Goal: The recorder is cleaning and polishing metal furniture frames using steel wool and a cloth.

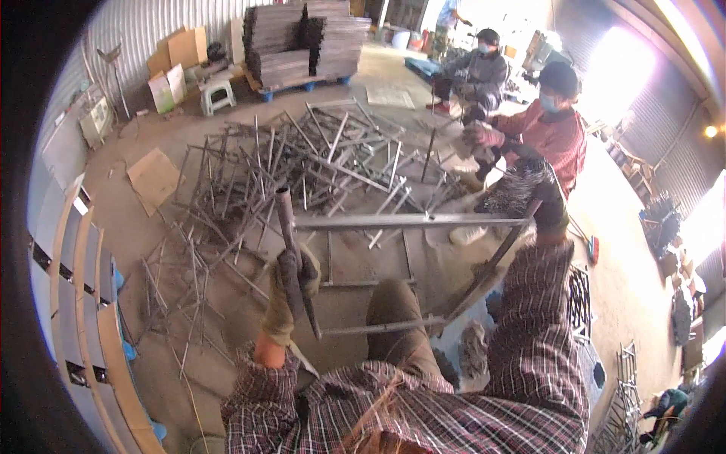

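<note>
A rectangular metal tube frame (pixel 393 222) is held up in front of me, tilted. My left hand (pixel 296 276), in a pale work glove with dark fingers, is closed round its left tube. At its upper right corner is my right hand (pixel 552 212) in a dark glove, closed on a tangled wad of silvery wire that looks like steel wool (pixel 518 185). The wad touches or lies just behind the corner; its contact there is hard to make out. My right fingers are partly hidden. The frame's lower bar passes over my knee (pixel 397 321).
A wide heap of metal frames (pixel 302 159) covers the floor ahead. Two masked people sit at the right, the nearer in a red top (pixel 544 136). Stacked dark panels (pixel 302 45) stand on a blue pallet behind. Long panels (pixel 68 287) line the left; a stool (pixel 218 96) stands far left.
</note>
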A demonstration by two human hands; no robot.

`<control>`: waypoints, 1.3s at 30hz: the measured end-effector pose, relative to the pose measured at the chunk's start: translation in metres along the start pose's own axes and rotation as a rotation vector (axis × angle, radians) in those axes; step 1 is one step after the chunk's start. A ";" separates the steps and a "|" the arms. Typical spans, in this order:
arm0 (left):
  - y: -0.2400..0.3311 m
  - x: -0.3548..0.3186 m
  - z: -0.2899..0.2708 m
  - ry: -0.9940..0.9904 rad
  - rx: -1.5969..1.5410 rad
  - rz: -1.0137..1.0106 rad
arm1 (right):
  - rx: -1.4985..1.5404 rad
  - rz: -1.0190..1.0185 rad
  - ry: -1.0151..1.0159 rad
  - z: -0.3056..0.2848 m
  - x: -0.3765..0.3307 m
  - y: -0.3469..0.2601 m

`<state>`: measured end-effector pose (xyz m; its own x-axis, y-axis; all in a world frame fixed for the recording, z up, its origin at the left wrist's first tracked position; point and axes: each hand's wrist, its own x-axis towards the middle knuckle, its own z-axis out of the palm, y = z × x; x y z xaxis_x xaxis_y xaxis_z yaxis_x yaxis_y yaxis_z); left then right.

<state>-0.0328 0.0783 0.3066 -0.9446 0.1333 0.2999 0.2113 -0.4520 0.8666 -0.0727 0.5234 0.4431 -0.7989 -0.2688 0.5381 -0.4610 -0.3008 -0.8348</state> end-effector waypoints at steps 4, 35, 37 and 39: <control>-0.010 -0.012 -0.010 -0.010 -0.147 -0.097 | -0.602 -0.120 0.471 0.019 0.000 -0.036; 0.004 -0.023 0.021 0.002 -0.066 -0.142 | -1.279 -0.008 0.588 0.048 0.022 0.039; -0.006 -0.016 0.000 0.034 -0.032 -0.141 | -0.900 -0.012 0.421 0.042 0.021 0.036; -0.017 -0.005 -0.013 0.035 -0.018 -0.150 | -0.624 0.042 0.411 0.020 0.003 0.033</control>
<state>-0.0349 0.0740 0.2851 -0.9735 0.1699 0.1534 0.0631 -0.4449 0.8934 -0.0822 0.4944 0.4194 -0.8442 0.1313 0.5197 -0.4631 0.3097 -0.8304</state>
